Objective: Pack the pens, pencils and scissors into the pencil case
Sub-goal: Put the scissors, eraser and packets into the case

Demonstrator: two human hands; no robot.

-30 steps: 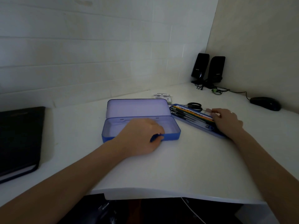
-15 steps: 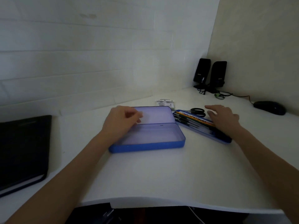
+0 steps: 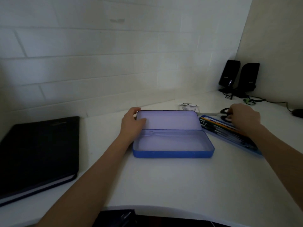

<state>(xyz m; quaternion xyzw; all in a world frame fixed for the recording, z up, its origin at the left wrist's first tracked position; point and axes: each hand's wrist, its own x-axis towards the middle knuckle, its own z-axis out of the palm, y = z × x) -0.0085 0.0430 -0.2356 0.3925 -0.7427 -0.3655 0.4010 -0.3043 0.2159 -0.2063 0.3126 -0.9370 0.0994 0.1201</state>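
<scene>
A white desk fills a corner between a white brick wall and a beige side wall. Nearest, on the left, lies a closed black notebook. In the middle sits the blue pencil case, open and empty, its long axis running left to right, the lid tilted up at the back. The left hand grips the lid's left end, thumb on the inner face and fingers curled behind it. Just right of the case, a shallow blue tray lies at an angle, near-right to far-left, holding a row of pens and pencils aligned along it. The right hand reaches over the tray's far end, fingers closed on the black handles of the scissors, whose blades point left toward the lid's back corner. Behind the case lies a small white packet. Farther right stand two black speakers with cables, and a black mouse at the edge.
</scene>
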